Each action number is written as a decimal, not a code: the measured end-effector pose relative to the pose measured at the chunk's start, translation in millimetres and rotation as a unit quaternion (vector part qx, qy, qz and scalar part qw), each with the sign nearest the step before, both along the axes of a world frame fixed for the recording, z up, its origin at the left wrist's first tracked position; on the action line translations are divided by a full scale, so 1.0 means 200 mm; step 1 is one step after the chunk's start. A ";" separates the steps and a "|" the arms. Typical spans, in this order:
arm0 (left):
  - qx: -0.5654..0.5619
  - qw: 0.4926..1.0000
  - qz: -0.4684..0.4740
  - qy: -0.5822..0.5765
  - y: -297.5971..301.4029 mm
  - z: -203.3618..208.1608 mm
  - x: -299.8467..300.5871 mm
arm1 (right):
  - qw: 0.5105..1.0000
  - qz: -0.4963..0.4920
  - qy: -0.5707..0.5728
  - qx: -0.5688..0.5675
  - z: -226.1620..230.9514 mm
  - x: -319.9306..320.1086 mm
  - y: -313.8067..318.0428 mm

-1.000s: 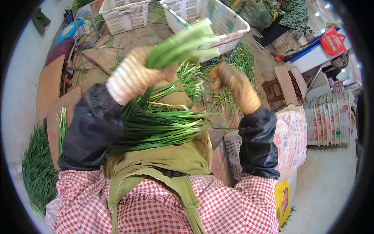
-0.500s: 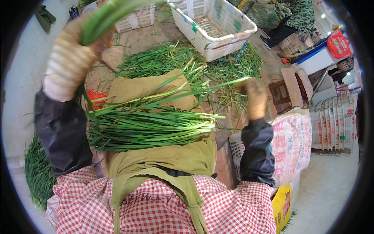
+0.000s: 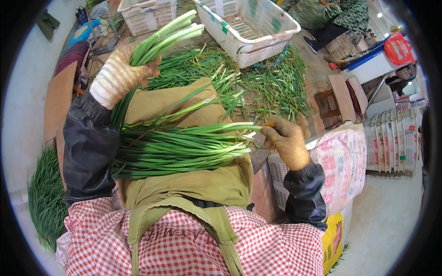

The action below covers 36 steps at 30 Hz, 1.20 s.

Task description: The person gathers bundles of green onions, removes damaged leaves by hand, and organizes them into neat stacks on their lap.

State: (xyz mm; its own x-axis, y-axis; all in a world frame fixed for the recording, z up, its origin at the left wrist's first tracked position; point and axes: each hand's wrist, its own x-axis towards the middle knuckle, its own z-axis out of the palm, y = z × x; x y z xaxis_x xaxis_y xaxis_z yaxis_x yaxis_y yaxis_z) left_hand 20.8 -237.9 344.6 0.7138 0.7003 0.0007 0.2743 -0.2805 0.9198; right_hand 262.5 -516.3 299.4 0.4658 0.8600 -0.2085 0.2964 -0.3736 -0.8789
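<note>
My left hand (image 3: pixel 120 73), in a banded, stained glove, is raised at the upper left and closed round a bunch of garlic chives (image 3: pixel 168 39), pale stalk ends pointing up and right. Across the olive apron (image 3: pixel 184 185) on my lap lies a thick heap of garlic chives (image 3: pixel 179 152), leaves to the left and pale ends to the right. At those ends my right hand (image 3: pixel 287 142), in a brownish glove, pinches the tip of a garlic chive stalk (image 3: pixel 244 126) between thumb and fingers. The leaves below my left hand are partly hidden by its sleeve.
Beyond my lap, loose chives (image 3: pixel 276 87) litter the floor around a white plastic crate (image 3: pixel 269 43). Another crate (image 3: pixel 147 19) stands farther left. A printed sack (image 3: pixel 343 161) sits at my right, near a wooden stool (image 3: pixel 338 99). More chives (image 3: pixel 46 198) stand at the left wall.
My left hand has come down and to the right with its bunch. My right hand has moved down and slightly left, bringing its stalk down to the heap's pale ends.
</note>
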 end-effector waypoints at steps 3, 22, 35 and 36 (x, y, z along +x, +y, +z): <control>-0.063 0.994 -0.045 -0.077 0.04 0.04 -0.06 | 0.992 -0.001 0.111 0.056 0.15 0.04 0.03; -0.109 0.978 -0.160 -0.073 -0.12 0.21 0.15 | 0.975 0.083 0.086 0.190 0.24 0.07 0.49; 0.386 0.914 0.122 -0.029 0.13 0.29 -0.11 | 0.818 0.025 -0.522 -0.240 -0.55 0.51 0.32; 0.308 0.947 0.073 -0.051 0.02 0.25 -0.05 | 0.864 0.087 -0.492 -0.063 -0.51 0.49 0.24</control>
